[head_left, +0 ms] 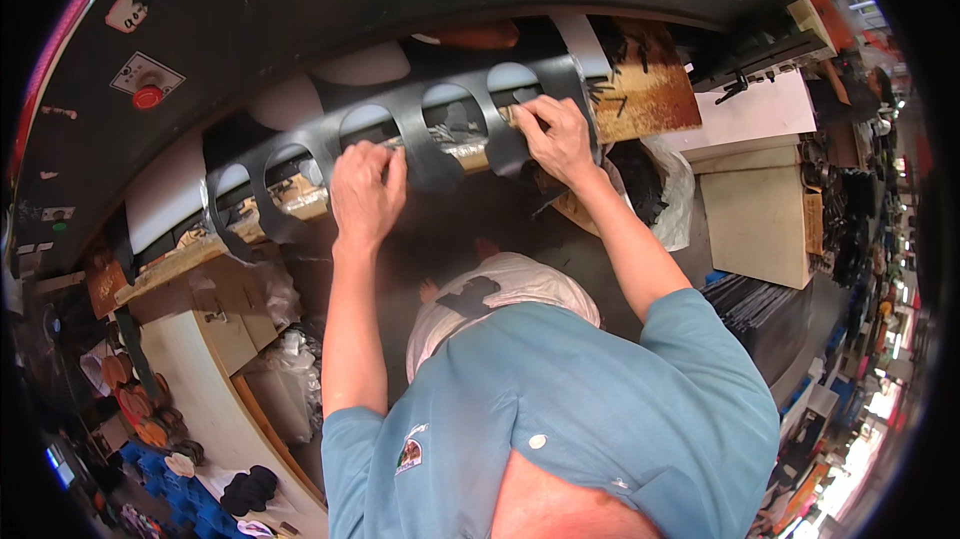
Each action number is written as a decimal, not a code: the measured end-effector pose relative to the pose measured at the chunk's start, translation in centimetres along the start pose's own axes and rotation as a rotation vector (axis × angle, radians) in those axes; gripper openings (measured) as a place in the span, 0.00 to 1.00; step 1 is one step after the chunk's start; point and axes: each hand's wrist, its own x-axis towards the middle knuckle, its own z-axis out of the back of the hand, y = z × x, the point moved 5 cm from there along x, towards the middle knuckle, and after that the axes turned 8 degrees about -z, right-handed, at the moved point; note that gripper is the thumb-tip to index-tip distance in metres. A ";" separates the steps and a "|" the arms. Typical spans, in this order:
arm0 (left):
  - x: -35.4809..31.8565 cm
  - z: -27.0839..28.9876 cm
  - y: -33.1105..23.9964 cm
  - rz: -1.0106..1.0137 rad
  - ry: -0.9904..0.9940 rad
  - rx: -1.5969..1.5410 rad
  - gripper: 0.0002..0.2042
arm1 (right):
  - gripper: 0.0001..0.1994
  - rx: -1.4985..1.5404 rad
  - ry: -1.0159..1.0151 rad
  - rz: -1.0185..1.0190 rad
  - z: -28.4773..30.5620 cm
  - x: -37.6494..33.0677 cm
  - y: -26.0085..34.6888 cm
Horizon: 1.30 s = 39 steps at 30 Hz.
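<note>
A long black sheet (pixel 432 165) with a row of rounded cut-out holes lies across the work surface in front of me, its near edge hanging over the front. My left hand (pixel 366 191) is closed at that near edge, its fingers curled on a strip between two holes. Farther right, my right hand (pixel 558 139) pinches the sheet beside the last hole. Its thumb and forefinger are together, and the fingertips partly hide what they grip. Through the holes show dark scraps, shiny clear film and a pale board beneath.
A dark machine panel with a red push button (pixel 147 96) overhangs the far side. To the right are a worn wooden board (pixel 655 84) with black scraps, a clear plastic bag (pixel 678 189), and a beige cabinet (pixel 752 214). Another pale cabinet (pixel 215 369) stands at left.
</note>
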 end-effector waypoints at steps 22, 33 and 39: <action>13.4 -5.5 15.2 0.082 0.097 0.242 0.24 | 0.48 0.512 0.742 -0.138 -8.1 20.3 -1.6; 14.1 -4.9 6.0 0.292 0.306 -0.479 0.45 | 0.43 1.297 0.369 -0.765 -4.7 15.0 1.0; 11.5 -5.5 0.0 0.236 0.404 -0.911 0.55 | 0.39 1.371 0.332 -0.896 -6.2 12.9 3.7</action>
